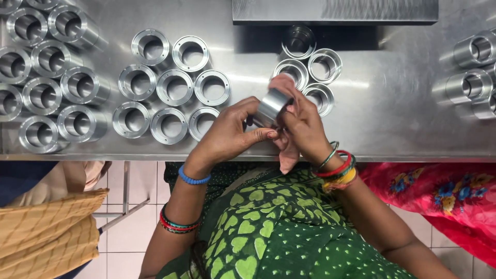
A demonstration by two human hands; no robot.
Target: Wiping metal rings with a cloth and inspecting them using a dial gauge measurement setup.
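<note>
My left hand (227,135) grips a shiny metal ring sleeve (272,105) just above the front edge of the steel table (392,119). My right hand (301,125) presses a pink cloth (287,153) against that sleeve; the cloth wraps over its top and hangs down past the table edge. Both hands meet at the middle of the view. Directly behind them stand three similar metal rings (324,65) on the table.
Several flanged metal rings (174,87) sit in rows at centre left, taller metal cylinders (51,59) crowd the far left, and more cylinders (473,85) lie at the right edge. A steel block (335,10) overhangs the back. Another person's yellow checked clothing (46,227) is at lower left.
</note>
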